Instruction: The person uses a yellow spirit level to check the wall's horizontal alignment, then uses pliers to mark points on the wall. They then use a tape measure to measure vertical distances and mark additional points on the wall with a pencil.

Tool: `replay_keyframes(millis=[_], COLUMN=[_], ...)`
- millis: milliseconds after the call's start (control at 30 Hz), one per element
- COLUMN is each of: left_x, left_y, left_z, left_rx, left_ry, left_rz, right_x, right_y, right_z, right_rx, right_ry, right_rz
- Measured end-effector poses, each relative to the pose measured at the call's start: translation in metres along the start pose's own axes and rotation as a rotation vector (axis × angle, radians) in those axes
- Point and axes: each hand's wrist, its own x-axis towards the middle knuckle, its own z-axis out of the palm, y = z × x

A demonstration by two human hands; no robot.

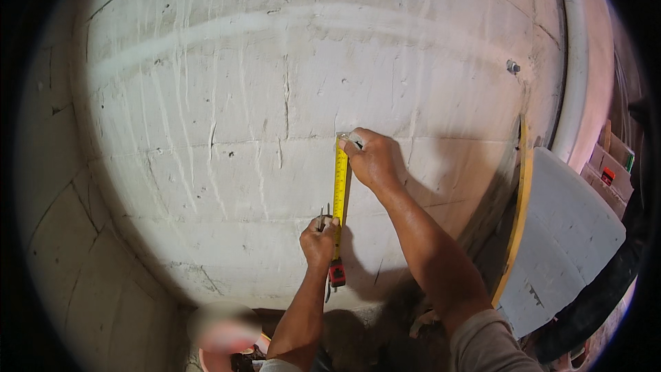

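A tape measure (340, 179) with a yellow blade is stretched upright along the pale block wall (241, 117). Its red and black case (337, 274) hangs at the lower end. My left hand (318, 242) is closed around the blade above the case. Thin dark prongs stick up from that fist, and a dark curved end shows below it; I cannot make out the tool's kind. Higher up, my right hand (372, 155) pinches the hooked top end against the wall. Something small and pale also shows between its fingers, too covered to name.
A bolt (513, 66) juts from the wall at upper right. A yellow-edged strip (522, 213) leans beside a grey plastic tub (564, 234) on the right. At lower left sits a reddish bucket (227, 341) with things inside. A side wall (89, 255) meets this one at left.
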Motion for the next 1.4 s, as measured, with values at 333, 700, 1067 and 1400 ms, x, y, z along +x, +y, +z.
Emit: replay_keyframes(millis=[333, 700, 1067, 1400], left_x=[0.008, 0.028, 0.028, 0.028], left_y=[0.032, 0.036, 0.037, 0.034], left_z=[0.01, 0.015, 0.015, 0.017], left_rx=[-0.082, -0.035, -0.071, -0.084], left_ry=[0.018, 0.074, 0.036, 0.068], left_rz=[0.075, 0.078, 0.065, 0.085], right_x=[0.034, 0.06, 0.08, 0.077], right_y=[-0.025, -0.039, -0.036, -0.035], right_z=[-0.022, -0.037, -0.043, -0.041], right_rx=[0.016, -0.236, -0.279, -0.283], right_ry=[-0.098, -0.178, -0.314, -0.282], right_rz=[0.113, 0.051, 0.143, 0.146])
